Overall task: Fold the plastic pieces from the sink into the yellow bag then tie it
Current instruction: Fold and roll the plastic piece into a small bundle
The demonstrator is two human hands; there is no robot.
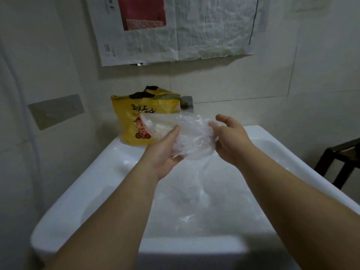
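Clear plastic piece, which I judge light, soft and slippery, hangs over the sink near the yellow bag, my left hand and right hand gripping its opposite edges, the best hold.

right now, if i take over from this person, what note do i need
One clear plastic piece is held above the sink, left hand at one end, right hand at the other.
The yellow bag stands on the sink's back left corner, untied.
In the basin lies more plastic.
Whether any is bagged cannot be seen.
Left: fold this piece, bag it, repeat, tie the bag.
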